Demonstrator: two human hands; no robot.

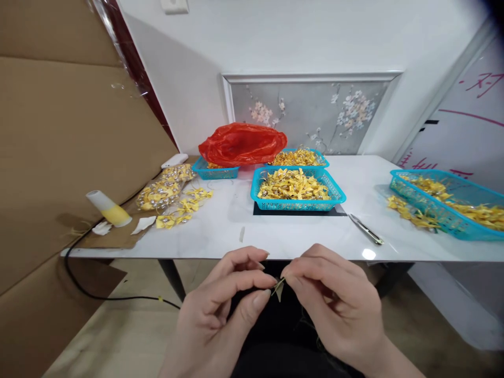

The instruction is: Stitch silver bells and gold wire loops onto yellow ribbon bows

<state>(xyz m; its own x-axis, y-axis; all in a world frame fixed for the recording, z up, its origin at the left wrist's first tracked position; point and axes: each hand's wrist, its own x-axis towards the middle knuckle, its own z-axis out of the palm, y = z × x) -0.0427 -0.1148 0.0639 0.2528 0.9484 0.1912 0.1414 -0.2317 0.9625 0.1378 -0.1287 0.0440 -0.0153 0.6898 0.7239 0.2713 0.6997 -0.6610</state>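
Note:
My left hand [230, 304] and my right hand [334, 304] meet just in front of the table's near edge, both closed in a pinch. Between their fingertips is a small yellow ribbon piece [279, 290], seen nearly edge-on and partly hidden by the fingers. Past my hands, a blue plastic basket [299, 206] holds a heap of yellow ribbon bows [293, 185] with silvery bits among them. To its right a pair of thread snips [365, 229] lies on the white table [212, 226].
A red plastic bag [244, 147] covers part of a blue basket [216, 172] at the back. Another blue basket [444, 210] stands at right. On the left are bagged bows [165, 186], a yellow thread cone [110, 210], a black cable [114, 298] and a cardboard wall [71, 131].

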